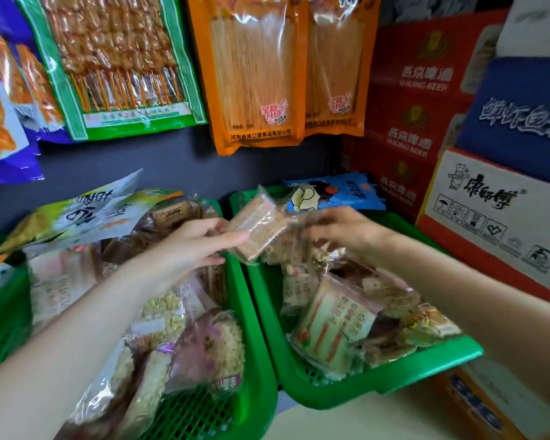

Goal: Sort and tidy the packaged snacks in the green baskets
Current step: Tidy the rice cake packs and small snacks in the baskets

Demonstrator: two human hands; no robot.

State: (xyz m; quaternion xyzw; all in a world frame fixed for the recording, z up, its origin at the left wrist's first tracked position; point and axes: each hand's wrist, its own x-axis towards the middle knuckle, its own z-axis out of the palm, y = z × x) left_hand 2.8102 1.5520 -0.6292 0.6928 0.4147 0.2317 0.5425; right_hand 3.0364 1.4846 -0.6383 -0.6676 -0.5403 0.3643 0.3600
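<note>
Two green baskets stand side by side, the left basket (261,360) and the right basket (394,379), both full of clear-wrapped snack packs. Above the gap between them my left hand (191,249) and my right hand (343,231) both hold a brown cracker-like snack pack (256,228) in clear wrap, one hand at each end. A pale pack with orange stripes (334,328) lies in the right basket. Puffed-grain packs (210,347) fill the front of the left basket. The picture is blurred around my right hand.
Large snack bags hang on the dark wall: a green skewer bag (108,61) and orange bags (254,71). A blue bag (337,192) lies behind the right basket. Red beer cartons (419,90) and a white carton (496,211) are stacked at the right.
</note>
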